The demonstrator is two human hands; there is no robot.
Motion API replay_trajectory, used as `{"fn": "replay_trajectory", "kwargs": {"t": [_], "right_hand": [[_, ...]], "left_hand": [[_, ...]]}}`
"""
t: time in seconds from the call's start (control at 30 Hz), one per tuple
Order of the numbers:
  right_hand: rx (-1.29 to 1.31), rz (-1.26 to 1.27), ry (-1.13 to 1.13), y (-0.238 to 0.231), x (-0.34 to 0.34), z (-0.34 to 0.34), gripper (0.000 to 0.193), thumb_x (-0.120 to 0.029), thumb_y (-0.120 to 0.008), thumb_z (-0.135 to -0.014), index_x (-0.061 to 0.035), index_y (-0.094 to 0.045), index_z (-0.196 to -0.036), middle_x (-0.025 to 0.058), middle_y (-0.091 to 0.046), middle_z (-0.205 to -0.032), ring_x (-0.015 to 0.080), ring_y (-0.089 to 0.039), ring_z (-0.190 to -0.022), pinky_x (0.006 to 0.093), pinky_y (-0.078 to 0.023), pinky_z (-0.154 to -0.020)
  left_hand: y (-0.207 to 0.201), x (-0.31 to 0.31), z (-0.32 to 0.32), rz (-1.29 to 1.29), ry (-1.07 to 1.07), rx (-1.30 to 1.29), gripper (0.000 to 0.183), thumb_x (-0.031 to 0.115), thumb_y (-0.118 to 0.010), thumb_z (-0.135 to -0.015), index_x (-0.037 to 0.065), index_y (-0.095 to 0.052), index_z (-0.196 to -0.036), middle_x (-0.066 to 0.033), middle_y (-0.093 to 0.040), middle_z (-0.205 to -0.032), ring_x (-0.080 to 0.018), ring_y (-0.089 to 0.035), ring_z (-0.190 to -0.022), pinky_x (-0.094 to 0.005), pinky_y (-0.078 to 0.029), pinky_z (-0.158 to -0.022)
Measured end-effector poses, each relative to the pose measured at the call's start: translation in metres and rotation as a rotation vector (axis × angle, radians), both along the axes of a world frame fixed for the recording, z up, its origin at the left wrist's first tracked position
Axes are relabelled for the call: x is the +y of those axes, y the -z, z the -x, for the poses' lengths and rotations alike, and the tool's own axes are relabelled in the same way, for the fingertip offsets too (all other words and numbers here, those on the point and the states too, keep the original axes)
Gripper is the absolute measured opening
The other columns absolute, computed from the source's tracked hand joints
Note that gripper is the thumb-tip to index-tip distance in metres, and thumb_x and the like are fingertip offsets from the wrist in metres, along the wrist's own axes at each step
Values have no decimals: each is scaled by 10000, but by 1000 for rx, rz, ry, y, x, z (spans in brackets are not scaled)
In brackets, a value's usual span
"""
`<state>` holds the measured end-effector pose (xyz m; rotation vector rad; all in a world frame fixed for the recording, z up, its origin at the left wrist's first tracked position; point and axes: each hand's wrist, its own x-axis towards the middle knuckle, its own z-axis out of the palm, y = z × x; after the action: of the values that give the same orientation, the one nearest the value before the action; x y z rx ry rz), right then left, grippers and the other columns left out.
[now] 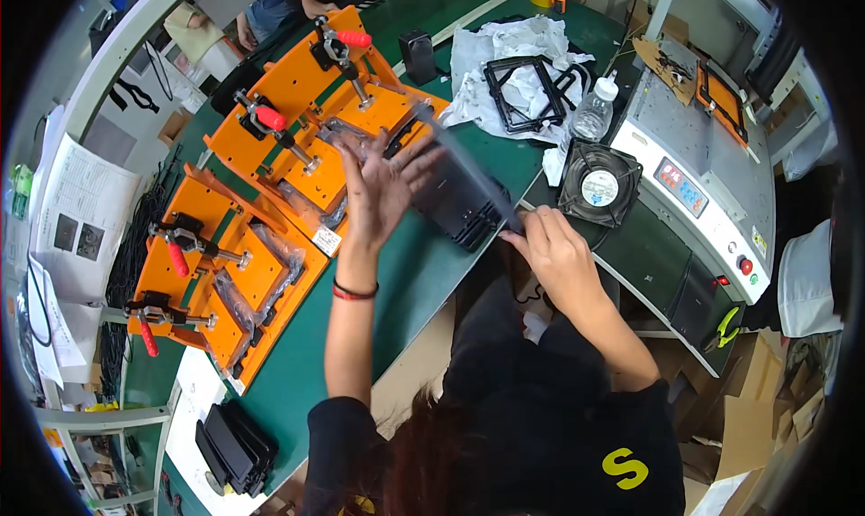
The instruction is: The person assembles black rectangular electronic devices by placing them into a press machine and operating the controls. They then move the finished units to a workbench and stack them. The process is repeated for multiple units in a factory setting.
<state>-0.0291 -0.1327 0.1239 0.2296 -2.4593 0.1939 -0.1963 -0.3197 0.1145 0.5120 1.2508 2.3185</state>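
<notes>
My right hand (554, 250) pinches the near end of a thin, dark flat panel (473, 169), tilted up on edge and smeared by motion. With its fingers spread, my left hand (383, 187) is raised palm up just left of the panel and holds nothing. Beneath the panel, a black plastic part (473, 228) lies at the table's front edge, partly covered. Behind my left hand stands an orange clamping fixture (261, 169) with red-handled toggle clamps. A second orange fixture (207, 273) stands nearer on the left; strips of clear film lie in both.
A black fan (601, 187), a clear bottle (595, 110) and a black frame on white cloths (525, 92) sit to the right. Beyond them is a grey machine with a control panel (680, 189). Stacked black parts (236, 448) lie lower left. Another person's hand (315, 7) shows at the top.
</notes>
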Motion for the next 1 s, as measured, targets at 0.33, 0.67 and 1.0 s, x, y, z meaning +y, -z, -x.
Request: {"fn": "replay_trajectory", "kwargs": {"t": [0.33,0.67,1.0], "right_hand": [[196,109,-17,56,13,48,460,39,-611,-730,3,-584,-1187,74,-569,-838,180,-589,-718,285,-519,-635],[85,157,4,77,-6,54,436,-36,-612,-683,-55,-648,-1117,40,-559,-848,166,-563,-773,267,-504,-656],[-14,168,40,79,-7,47,465,-51,-584,-688,-76,-628,-1150,45,-539,-875,184,-555,-811,285,-505,-695]], "left_hand": [[0,20,76,158,36,65,945,721,-316,-858,-6,-156,-1440,-291,-379,-1370,-360,-347,-1306,-467,-230,-1104],[63,-10,77,643,-220,382,717,548,-192,-975,-35,-379,-1349,-204,-556,-1233,-288,-392,-1281,-385,-160,-1127],[66,-2,50,898,-438,622,486,344,-305,-1011,-39,-354,-1306,-274,-565,-1184,-383,-490,-1192,-408,-353,-995]]}}
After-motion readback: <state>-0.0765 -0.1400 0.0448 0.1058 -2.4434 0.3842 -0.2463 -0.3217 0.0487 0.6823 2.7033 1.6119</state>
